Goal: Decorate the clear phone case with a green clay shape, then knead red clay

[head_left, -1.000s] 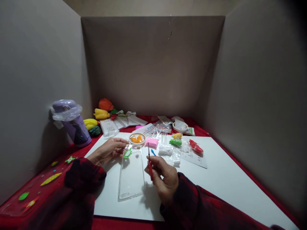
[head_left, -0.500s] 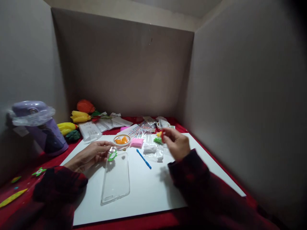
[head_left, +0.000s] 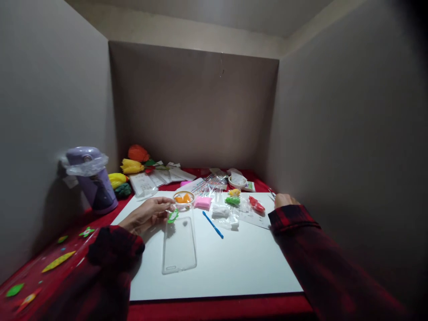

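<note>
My left hand (head_left: 149, 216) pinches a small piece with a green scalloped edge and a pale middle (head_left: 173, 216), just above the top of a clear phone case (head_left: 179, 249) lying on the white board (head_left: 240, 272). At the board's right edge, my right hand (head_left: 285, 200) is curled down beside a thin metallic tool (head_left: 272, 193); its fingertips are hidden, so what they hold does not show. Between the hands lie a blue modelling tool (head_left: 213, 224), a pink block (head_left: 203, 203), a white bagged lump (head_left: 221, 211), and green (head_left: 232, 200), yellow (head_left: 234, 192) and red bagged lumps (head_left: 257, 205).
An orange-filled round container (head_left: 183, 197) sits behind the phone case. Gem sticker sheets (head_left: 197, 186), packets (head_left: 143, 184) and a tape roll (head_left: 237, 181) line the back. A purple tumbler (head_left: 93, 183) and paper-like flowers (head_left: 132, 166) stand left. Small coloured shapes (head_left: 58, 261) lie on red cloth.
My right hand has moved from the middle to the board's right edge; the red lump that was at its fingers now lies on the board. My left hand keeps its piece. The view has shifted.
</note>
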A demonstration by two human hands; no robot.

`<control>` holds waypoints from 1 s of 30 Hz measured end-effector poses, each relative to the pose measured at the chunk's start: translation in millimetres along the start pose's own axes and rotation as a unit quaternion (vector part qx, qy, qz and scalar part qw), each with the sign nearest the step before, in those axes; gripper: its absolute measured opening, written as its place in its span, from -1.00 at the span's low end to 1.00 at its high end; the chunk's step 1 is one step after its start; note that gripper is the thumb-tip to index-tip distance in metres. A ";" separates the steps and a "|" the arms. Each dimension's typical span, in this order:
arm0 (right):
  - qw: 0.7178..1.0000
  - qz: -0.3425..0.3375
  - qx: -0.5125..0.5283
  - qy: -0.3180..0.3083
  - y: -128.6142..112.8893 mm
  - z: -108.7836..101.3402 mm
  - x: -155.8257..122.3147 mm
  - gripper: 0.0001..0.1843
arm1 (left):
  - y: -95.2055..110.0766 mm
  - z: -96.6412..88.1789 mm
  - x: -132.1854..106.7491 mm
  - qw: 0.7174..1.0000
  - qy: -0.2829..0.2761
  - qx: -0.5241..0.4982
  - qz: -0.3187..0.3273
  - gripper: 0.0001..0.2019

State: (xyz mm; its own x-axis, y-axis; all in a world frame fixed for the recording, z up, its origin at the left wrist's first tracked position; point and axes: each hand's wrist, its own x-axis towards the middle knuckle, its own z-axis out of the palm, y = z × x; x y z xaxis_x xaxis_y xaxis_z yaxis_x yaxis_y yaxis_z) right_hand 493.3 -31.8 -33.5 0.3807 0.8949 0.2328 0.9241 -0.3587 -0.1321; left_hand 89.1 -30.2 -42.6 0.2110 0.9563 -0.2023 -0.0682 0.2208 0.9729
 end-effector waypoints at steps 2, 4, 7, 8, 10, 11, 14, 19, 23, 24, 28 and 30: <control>1.000 -0.008 0.005 0.008 -0.6 -4.7 -0.5 -0.70 | -0.6 0.4 1.1 1.000 0.008 -0.006 0.011 -0.79; 0.999 -0.030 0.017 0.027 -7.2 -11.1 -0.4 -0.73 | -0.8 0.6 2.4 1.000 0.015 -0.010 0.022 -0.79; 0.992 -0.103 0.056 0.055 -33.2 -17.2 -6.6 -0.75 | -0.2 1.0 2.4 0.999 0.013 -0.014 0.035 -0.77; 0.985 -0.143 0.074 0.056 -45.1 -17.2 -11.9 -0.74 | 0.2 1.4 1.7 0.999 0.011 -0.015 0.039 -0.76; 0.967 -0.229 0.106 0.046 -69.6 -13.7 -27.5 -0.75 | 1.3 2.5 -0.5 0.999 0.008 -0.017 0.045 -0.75; 0.956 -0.267 0.115 0.039 -80.7 -10.4 -37.1 -0.75 | 2.0 3.2 -1.7 0.999 0.007 -0.019 0.047 -0.75; 0.934 -0.334 0.124 0.042 -104.1 5.3 -66.0 -0.79 | 3.7 5.7 -4.8 0.999 0.005 -0.019 0.049 -0.75; 0.900 -0.406 0.129 0.088 -109.3 38.7 -96.4 -0.77 | 5.2 10.2 -7.5 0.999 0.006 -0.018 0.050 -0.74; 0.880 -0.448 0.130 0.090 -103.0 59.1 -103.6 -0.78 | 5.6 13.7 -8.7 0.998 0.005 -0.019 0.054 -0.74; 0.881 -0.448 0.122 0.088 -102.2 63.3 -103.6 -0.80 | 5.7 14.6 -9.0 0.998 0.003 -0.019 0.054 -0.74; 0.902 -0.416 0.089 0.073 -103.3 78.8 -98.9 -0.91 | 6.9 18.3 -11.1 0.998 0.001 -0.023 0.060 -0.74; 0.910 -0.401 0.078 0.064 -104.8 84.0 -96.4 -0.89 | 7.6 20.1 -12.6 0.998 0.001 -0.025 0.060 -0.74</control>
State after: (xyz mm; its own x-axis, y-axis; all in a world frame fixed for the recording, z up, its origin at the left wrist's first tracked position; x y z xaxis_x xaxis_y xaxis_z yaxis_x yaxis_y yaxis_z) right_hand 356.8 -58.2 -123.1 -0.4045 0.8101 0.4244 0.8939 0.4483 -0.0036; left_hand 105.6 -44.4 -30.3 0.1966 0.9767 -0.0856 -0.1418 0.1148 0.9832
